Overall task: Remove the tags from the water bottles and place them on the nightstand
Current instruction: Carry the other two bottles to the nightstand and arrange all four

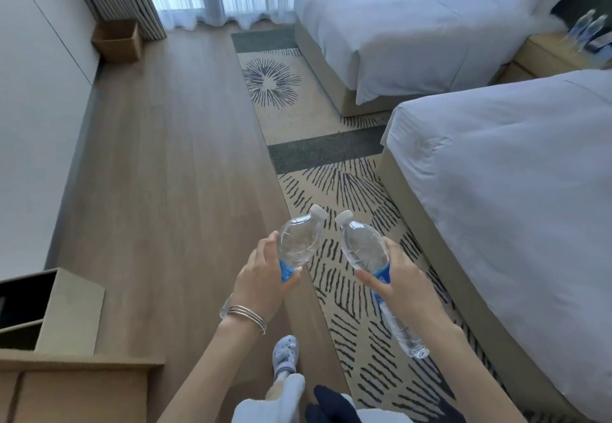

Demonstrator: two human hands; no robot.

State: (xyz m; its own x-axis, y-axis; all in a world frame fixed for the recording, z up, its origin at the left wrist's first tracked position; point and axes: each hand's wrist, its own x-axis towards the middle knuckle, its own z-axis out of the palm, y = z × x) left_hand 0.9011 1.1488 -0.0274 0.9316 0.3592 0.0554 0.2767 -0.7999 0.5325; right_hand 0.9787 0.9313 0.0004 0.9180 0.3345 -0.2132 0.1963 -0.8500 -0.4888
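Left grip: fingers and thumb curled round the blue label band of the left bottle; closed firmly on it.
Left bottle vs. grip: clear shoulder and white cap stick out beyond the fingers, tilted up and toward the right grip; the base shows behind the wrist, next to the silver bangles.
Right grip: wrapped round the mid-section of the right bottle, thumb across its blue label.
Right bottle vs. grip: neck and white cap extend up and lean toward the left grip; the lower body runs down past the palm, base well below the wrist.
Caps: close together between the two grips, a narrow gap, not touching.
Nightstand: this worktop lies far ahead and to the right of the right grip, between the head ends of the two beds; well apart from both grips.
Bottles on nightstand: at least two stand upright on it, blurred.
Near bed: just right of the right grip, white cover.
Far bed: ahead of both grips.
Rug: patterned, under and ahead of the grips, beside the wood floor.
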